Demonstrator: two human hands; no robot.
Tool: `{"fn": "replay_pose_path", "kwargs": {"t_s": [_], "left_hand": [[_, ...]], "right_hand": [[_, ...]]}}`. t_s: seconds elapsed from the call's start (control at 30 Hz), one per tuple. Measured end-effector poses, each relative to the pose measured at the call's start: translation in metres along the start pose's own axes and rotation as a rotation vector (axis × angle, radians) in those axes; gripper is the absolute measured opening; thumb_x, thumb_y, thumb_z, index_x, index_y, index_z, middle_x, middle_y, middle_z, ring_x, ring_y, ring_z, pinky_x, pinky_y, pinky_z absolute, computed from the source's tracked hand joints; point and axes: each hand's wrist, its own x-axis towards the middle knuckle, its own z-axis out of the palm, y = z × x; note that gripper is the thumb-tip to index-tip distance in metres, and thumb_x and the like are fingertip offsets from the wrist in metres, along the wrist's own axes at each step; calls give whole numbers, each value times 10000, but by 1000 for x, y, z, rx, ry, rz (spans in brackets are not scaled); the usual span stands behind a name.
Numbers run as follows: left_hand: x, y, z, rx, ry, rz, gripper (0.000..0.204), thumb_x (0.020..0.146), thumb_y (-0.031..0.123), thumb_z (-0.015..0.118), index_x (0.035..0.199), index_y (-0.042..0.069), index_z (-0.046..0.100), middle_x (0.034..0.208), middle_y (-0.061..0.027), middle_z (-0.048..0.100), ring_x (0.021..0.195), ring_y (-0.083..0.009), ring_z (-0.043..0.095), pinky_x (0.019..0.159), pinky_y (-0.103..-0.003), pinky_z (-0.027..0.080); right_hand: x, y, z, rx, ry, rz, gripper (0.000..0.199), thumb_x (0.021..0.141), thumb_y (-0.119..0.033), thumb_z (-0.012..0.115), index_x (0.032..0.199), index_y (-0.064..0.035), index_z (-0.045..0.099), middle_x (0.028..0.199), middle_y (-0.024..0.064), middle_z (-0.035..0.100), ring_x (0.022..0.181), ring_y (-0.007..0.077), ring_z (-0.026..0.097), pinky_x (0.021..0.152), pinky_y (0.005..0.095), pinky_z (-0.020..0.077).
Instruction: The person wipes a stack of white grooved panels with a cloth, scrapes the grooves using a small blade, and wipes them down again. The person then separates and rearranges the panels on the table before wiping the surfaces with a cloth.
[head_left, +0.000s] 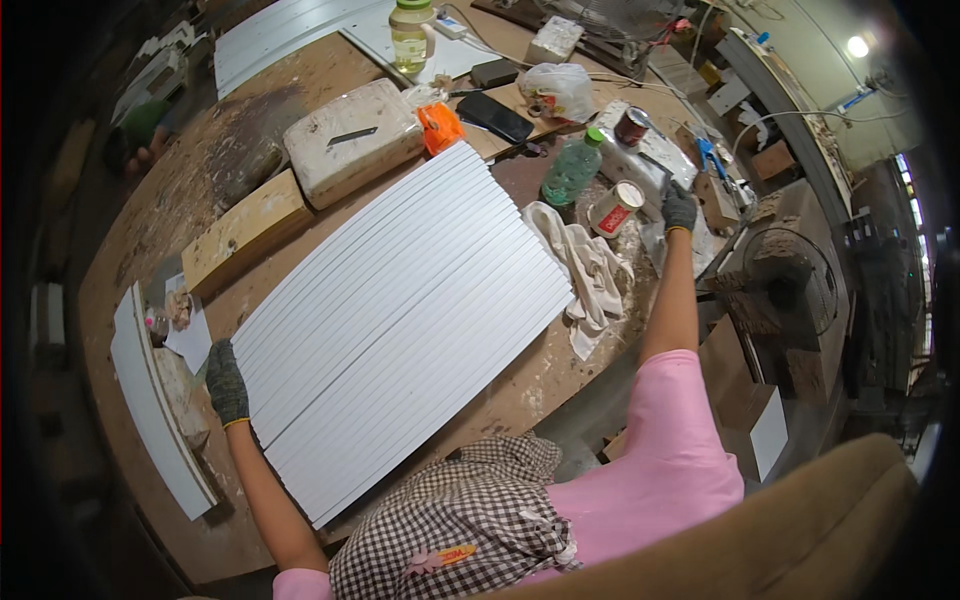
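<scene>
Toward the far edge of my table (515, 393) I see a green-lidded jug (410, 42) of yellowish liquid. Nearer me lies a black phone (495, 117), with an orange bag (440, 128) to its left and a clear plastic bag (560, 92) to its right. A green bottle (572, 170) stands toward the table's right edge. Over on my left, a wooden block (245, 232) lies just beside a pale block (355, 165). Past the right edge I can see a round fan (790, 280).

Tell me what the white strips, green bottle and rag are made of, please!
White strips: perhaps plastic or coated wood, satin; smooth, even faces leave it open.
Green bottle: probably plastic, glossy; it's see-through with bright highlights.
Rag: cloth, dull; it lies in soft folds.
</scene>
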Motion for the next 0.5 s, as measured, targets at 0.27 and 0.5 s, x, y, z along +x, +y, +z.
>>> {"fn": "replay_pose_path", "kwargs": {"t_s": [0.27,0.5], "left_hand": [[-10,-3,-3,21,-13,9,345,966,83,396,1274,-7,521,1285,-197,547,1209,-327,508,1065,-385,385],[-8,-8,-6,110,-5,105,376,950,75,379,1303,18,495,1305,-207,528,1213,-344,501,1066,-404,380]], "right_hand": [[-127,-84,-57,-57,-86,-242,276,901,-174,556,1147,-87,646,1052,190,665,996,354,618,865,442,461],[-281,-89,-28,-288,-182,-764,525,807,-172,656,1317,-145,533,1287,199,503,1085,338,523,892,408,448]]}}
